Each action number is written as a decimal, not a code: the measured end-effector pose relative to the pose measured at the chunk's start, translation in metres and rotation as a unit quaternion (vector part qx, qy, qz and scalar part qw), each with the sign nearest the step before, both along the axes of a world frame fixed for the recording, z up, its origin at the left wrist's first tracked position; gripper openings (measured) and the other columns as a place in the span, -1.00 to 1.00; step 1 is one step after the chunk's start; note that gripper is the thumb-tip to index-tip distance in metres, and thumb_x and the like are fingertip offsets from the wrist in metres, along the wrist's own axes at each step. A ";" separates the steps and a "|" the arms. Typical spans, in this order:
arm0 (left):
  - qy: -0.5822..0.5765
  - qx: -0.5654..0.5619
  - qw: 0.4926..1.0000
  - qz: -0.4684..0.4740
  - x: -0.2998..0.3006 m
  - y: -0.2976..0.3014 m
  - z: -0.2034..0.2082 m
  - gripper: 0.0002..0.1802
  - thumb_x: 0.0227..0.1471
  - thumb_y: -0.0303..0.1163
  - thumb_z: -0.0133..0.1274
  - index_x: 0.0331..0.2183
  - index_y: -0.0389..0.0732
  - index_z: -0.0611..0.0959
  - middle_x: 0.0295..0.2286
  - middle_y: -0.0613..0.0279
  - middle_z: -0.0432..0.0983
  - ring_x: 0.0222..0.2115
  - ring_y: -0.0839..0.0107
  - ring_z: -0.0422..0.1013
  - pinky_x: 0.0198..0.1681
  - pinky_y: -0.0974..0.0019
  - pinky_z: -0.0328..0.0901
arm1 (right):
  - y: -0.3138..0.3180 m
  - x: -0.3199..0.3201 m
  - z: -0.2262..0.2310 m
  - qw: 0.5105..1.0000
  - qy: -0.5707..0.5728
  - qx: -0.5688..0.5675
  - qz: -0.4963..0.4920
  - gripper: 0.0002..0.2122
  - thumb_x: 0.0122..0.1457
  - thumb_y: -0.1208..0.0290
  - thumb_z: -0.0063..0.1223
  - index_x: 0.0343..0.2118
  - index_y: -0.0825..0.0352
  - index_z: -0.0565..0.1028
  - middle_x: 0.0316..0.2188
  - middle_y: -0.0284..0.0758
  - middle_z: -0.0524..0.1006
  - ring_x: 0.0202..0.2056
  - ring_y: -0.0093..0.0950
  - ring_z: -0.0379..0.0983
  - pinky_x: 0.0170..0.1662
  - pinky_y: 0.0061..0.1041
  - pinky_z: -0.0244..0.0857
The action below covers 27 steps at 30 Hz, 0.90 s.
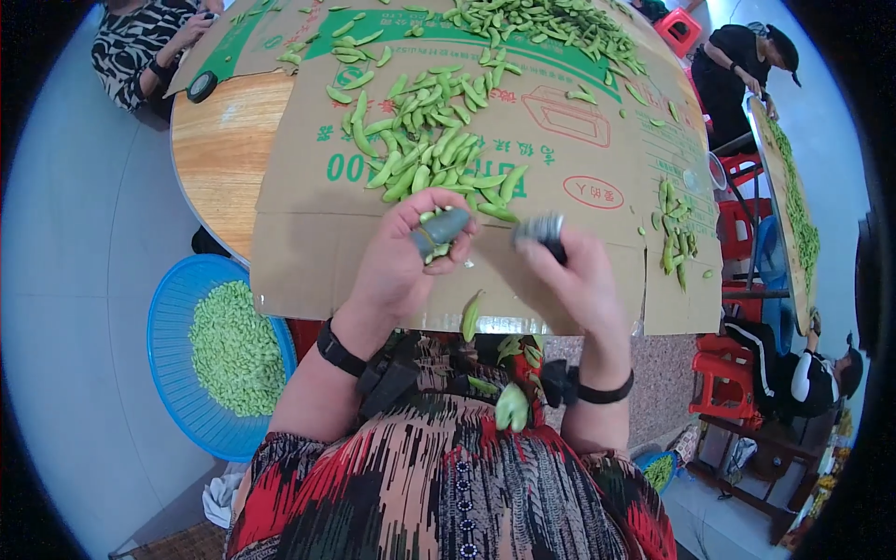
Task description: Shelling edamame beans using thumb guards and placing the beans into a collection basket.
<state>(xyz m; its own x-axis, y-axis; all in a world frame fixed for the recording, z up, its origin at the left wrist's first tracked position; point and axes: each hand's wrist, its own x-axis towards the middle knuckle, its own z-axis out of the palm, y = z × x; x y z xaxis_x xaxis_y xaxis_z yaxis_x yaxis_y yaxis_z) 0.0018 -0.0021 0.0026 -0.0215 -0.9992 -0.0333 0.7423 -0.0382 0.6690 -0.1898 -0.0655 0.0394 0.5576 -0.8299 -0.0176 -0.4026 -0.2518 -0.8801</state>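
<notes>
My left hand (401, 247) is closed around several green bean pods or beans that peek out between its fingers. A grey-green sleeve (441, 231), apparently a thumb cover, lies over them. My right hand (583, 275) is apart from it, to the right, blurred by motion. Something dark with a silvery striped part (541, 235) is at its fingertips; whether it is worn or held cannot be made out. Just beyond my left hand lies a pile of green bean pods (429, 163). One pod (471, 315) lies at the near cardboard edge, and a pale green pod (511, 408) shows in front of my clothing.
Flattened cardboard (317, 243) covers the wooden table (219, 140). More pods (551, 28) lie at the far side, and a small heap (674, 229) at the right. A blue basket (163, 345) of shelled beans stands at the left. Other people and red stools (723, 378) are around.
</notes>
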 end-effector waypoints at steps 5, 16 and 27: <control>-0.035 0.003 0.999 0.039 -0.002 0.003 -0.007 -0.82 -0.02 -0.55 -0.03 -0.29 -0.24 0.54 -0.50 0.28 0.44 -0.59 0.59 0.27 -0.63 0.60 0.04 | -0.006 0.027 -0.018 0.948 0.219 -0.211 -0.094 -0.74 -0.06 0.31 0.16 -0.41 0.42 0.45 -0.64 -0.05 0.45 -0.54 -0.11 0.42 -0.46 -0.26 0.29; -0.512 -0.190 0.808 0.222 -0.014 -0.003 -0.006 -0.77 -0.15 -0.54 0.13 -0.32 -0.27 0.59 -0.51 0.25 0.48 -0.52 0.48 0.40 -0.49 0.47 0.25 | 0.010 0.008 0.001 0.907 -0.271 0.321 -0.017 -0.89 0.18 0.39 -0.08 -0.35 0.31 0.42 -0.68 -0.59 0.28 -0.66 -0.80 0.09 -0.62 -0.78 -0.05; -0.046 0.001 0.995 0.085 -0.006 0.004 -0.010 -0.80 -0.10 -0.58 0.11 -0.32 -0.20 0.58 -0.49 0.46 0.45 -0.58 0.77 0.25 -0.60 0.66 0.05 | 0.019 0.021 -0.006 0.892 -0.256 0.368 0.061 -0.81 0.28 0.35 -0.32 -0.36 0.29 0.36 -0.67 -0.55 0.22 -0.68 -0.78 0.02 -0.63 -0.78 -0.11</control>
<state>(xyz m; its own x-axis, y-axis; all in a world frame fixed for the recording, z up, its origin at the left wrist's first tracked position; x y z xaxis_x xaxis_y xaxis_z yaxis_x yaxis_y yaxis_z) -0.0039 0.0017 -0.0073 0.1508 -0.9881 -0.0298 0.6742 0.0808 0.7341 -0.1693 -0.0463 0.0334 0.7349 -0.6305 -0.2499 0.0904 0.4562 -0.8853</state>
